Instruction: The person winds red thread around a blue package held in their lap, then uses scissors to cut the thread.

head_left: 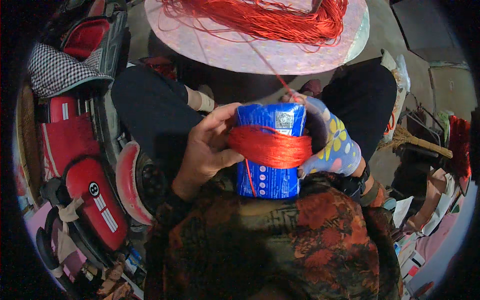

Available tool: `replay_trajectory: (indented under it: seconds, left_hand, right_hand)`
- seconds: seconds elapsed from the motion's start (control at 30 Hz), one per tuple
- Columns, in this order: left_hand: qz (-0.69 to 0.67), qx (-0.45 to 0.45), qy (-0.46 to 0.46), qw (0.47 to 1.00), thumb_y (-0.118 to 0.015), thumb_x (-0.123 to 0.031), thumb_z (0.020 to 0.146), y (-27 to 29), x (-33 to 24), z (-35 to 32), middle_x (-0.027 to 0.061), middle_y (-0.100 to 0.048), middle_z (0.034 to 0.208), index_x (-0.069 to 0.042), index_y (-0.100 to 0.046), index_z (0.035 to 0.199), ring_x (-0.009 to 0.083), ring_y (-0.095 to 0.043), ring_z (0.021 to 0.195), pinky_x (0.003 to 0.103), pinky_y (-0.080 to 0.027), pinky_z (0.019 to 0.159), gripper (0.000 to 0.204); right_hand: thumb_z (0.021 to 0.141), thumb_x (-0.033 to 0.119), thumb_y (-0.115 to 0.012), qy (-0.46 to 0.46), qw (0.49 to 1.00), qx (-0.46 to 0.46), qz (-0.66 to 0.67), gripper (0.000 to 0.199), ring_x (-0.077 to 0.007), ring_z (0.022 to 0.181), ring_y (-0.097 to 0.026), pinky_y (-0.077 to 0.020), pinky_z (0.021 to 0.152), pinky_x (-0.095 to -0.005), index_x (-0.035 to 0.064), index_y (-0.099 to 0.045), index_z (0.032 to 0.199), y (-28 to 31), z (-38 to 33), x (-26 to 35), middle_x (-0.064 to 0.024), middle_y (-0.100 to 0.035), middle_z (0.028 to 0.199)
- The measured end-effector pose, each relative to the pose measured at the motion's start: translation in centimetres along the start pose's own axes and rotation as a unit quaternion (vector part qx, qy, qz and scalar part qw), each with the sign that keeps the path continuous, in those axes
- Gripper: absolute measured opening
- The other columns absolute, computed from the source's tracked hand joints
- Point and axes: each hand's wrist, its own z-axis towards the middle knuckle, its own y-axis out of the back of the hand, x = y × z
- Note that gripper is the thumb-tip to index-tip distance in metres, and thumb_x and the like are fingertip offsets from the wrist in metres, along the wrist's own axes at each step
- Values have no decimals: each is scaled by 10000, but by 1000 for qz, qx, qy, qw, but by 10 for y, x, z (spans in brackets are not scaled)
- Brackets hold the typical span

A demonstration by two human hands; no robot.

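A blue plastic-wrapped package (272,181) stands upright over my lap, with a thick band of red cord (270,146) wound around its middle. My left hand (210,147) grips the package's left side, thumb against the cord band. On the right, my right hand (332,137) wears a blue fingerless glove with yellow flowers and closes around the package's upper right edge. A single red strand runs from the fingers of that hand up to a large loose hank of red cord (270,22) on the round table. Another strand hangs down the package front.
The round table (220,57) with a pale patterned cover stands just beyond my knees. At left are a red ride-on vehicle (92,195) and a checked cloth (62,70). A straw broom (422,141) and clutter lie at right.
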Motion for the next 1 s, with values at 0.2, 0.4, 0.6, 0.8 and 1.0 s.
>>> replay_trajectory:
  seconds: [0.2, 0.4, 0.6, 0.8, 1.0]
  left_hand:
    - [-15, -22, -18, 999, -820, -71, 715, 5, 6, -3, 126, -533, 1307, 24, -421, 1360, 228, -516, 1219, 383, -391, 1065, 764]
    - [-38, 20, -9, 999, -846, -85, 660, 0, 3, -9, 134, -501, 1336, -5, -453, 1332, 252, -470, 1265, 424, -340, 1099, 782]
    - [35, 66, -116, 990, -861, -90, 616, 6, 0, 3, 141, -489, 1317, -22, -501, 1283, 247, -490, 1228, 405, -354, 1080, 761]
    - [27, 35, -88, 995, -857, -115, 636, 6, -4, 0, 132, -548, 1236, -11, -572, 1190, 232, -541, 1149, 373, -413, 1013, 632]
    - [1, 110, -61, 992, -875, -148, 624, 19, -3, 10, 113, -591, 1176, -9, -576, 1182, 217, -560, 1115, 347, -428, 986, 649]
  right_hand:
    - [675, 312, -863, 56, 991, -86, -91, 824, -224, 1148, -577, -482, 930, -360, 33, -480, 1349, -11, -1, -5, -130, -583, 1278]
    - [680, 228, -856, -63, 997, -33, -19, 758, -167, 1089, -577, -510, 830, -303, 61, -494, 1324, -4, 0, 0, -74, -597, 1245]
    - [517, 240, -950, 40, 999, 26, -17, 1003, -209, 1181, -548, -479, 953, -338, 33, -437, 1354, 2, 19, 10, -112, -556, 1289]
    - [593, 231, -924, 46, 997, 14, -60, 852, -198, 1100, -600, -498, 922, -341, 13, -505, 1302, 0, 23, 10, -95, -593, 1233]
    - [597, 217, -916, 11, 999, 29, 15, 844, -237, 1058, -630, -516, 884, -373, -1, -506, 1302, 0, 23, 11, -124, -606, 1213]
